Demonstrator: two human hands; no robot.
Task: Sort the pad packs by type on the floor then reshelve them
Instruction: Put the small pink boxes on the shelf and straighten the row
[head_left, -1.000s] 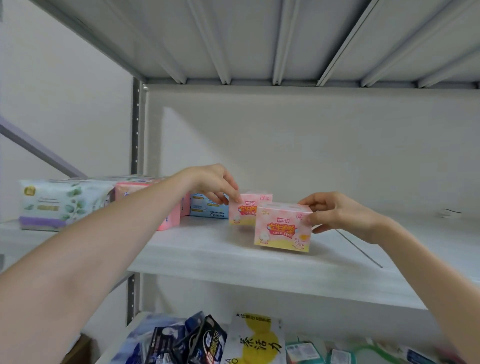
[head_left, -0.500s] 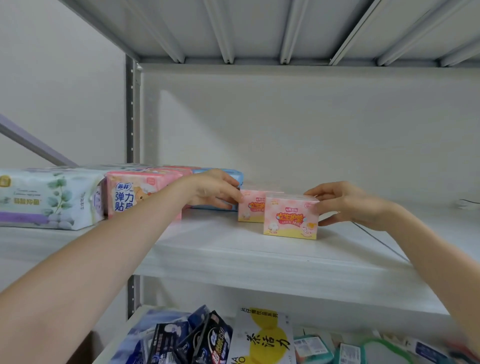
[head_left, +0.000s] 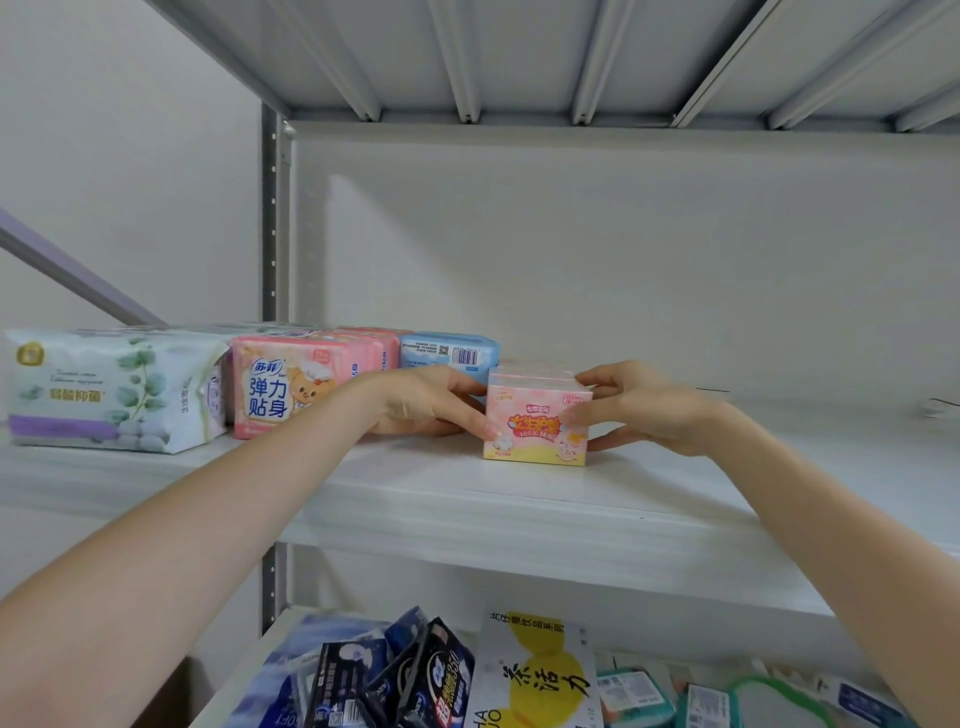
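Small pink pad pack (head_left: 537, 415) stands upright on the white shelf (head_left: 519, 499), print facing near, at the right end of the row of packs and just right of the blue pack (head_left: 449, 351). Left hand (head_left: 426, 402) is on its left side and right hand (head_left: 644, 408) on its right side, so the pack sits squarely between the two. Left grip: forefinger at the top left corner, thumb low at the near left edge, pinching that side. Right grip: fingers curled over the top right edge, one across the front face, thumb low at the right corner, pinching too. Base looks flat on the shelf, not lifted; far edge hidden. Top looks doubled, maybe a second same-type pack right behind, cannot tell for sure. Judgement: the two-sided hold is for squaring it up in line with its own type, label readable from near. Row left to right: white leaf-print pack (head_left: 109, 389), big pink pack (head_left: 291, 389), blue pack, then this one, so types sit grouped side by side. Reshelving step. Lower shelf holds dark packs (head_left: 415, 675) and a yellow and white pack (head_left: 535, 675), crowded and tilted. Any gap to the blue pack is hidden by the left hand; next likely a light nudge left without tipping the small pack
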